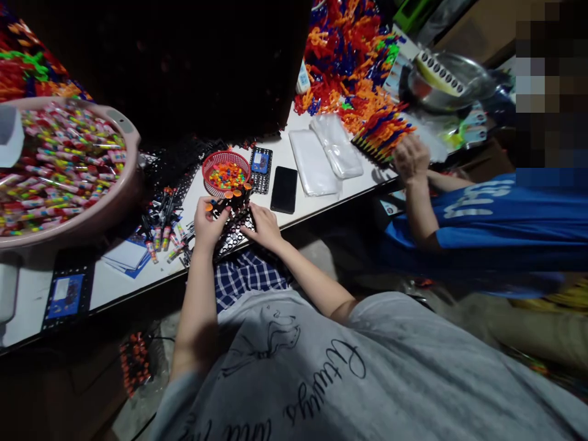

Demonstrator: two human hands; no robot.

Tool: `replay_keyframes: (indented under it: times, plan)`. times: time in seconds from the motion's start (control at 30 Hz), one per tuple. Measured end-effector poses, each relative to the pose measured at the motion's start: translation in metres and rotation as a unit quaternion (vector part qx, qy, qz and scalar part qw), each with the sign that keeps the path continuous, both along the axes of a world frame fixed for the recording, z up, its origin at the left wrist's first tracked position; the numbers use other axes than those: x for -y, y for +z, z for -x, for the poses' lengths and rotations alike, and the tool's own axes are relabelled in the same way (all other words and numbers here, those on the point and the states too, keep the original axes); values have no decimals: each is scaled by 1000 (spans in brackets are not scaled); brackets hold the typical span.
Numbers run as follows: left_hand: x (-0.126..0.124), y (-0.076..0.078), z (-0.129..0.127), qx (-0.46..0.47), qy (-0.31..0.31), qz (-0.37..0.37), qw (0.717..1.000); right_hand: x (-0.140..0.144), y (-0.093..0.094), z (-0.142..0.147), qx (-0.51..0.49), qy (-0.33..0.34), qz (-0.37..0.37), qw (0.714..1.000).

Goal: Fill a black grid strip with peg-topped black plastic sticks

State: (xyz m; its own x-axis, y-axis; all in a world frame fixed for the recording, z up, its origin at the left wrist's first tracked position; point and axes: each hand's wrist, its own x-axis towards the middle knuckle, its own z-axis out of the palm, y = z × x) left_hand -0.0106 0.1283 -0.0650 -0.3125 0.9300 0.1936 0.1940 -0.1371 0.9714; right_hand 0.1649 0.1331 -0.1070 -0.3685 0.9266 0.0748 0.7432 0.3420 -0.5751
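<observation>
My left hand (211,225) is closed around a row of small black pieces with round orange tops (236,193), at the table's front edge. Beside it, my right hand (265,226) rests against a black perforated sheet (232,237), its thumb and fingers apart. The lower ends of the black pieces are partly hidden by my fingers. Just beyond my hands stands a red basket (207,160) of small orange, yellow and green bits. A black phone (283,190) lies to the right of my right hand.
A large pink tub (131,153) of candy-filled tubes stands at left. Loose black-ended tubes (160,236) and blue-white cards (128,254) lie nearby. Clear plastic bags (315,162) lie right of the phone. A co-worker in a blue shirt (505,214) handles colourful pieces (381,135) at right.
</observation>
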Motion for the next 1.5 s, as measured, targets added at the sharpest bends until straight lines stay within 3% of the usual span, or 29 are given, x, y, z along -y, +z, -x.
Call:
replay_keyframes:
  times: [0.27,0.43,0.7,0.8,0.97,1.13,1.37,1.5]
  plan:
    - [3,13,0,-21,-25,-9,999,1,-4,2,-25,-3,-2,1000]
    - [1,13,2,-43,-58,-91,993,1,-1,4,-14,-7,-4,1000]
    - [-2,3,-4,-128,22,-164,978,4,15,7,11,-28,18,999]
    - [2,6,-6,-168,63,-162,970,12,27,18,-28,-61,1,998]
    - [7,14,-8,-164,70,-159,971,18,40,45,-40,-48,-2,998]
    - [9,14,-9,-167,98,-110,975,11,38,60,-29,-56,-1,998]
    - [6,10,-15,-183,142,-143,962,9,22,66,-26,-46,-39,998]
    - [10,18,-16,-220,130,-149,955,8,22,66,-23,-34,-44,998]
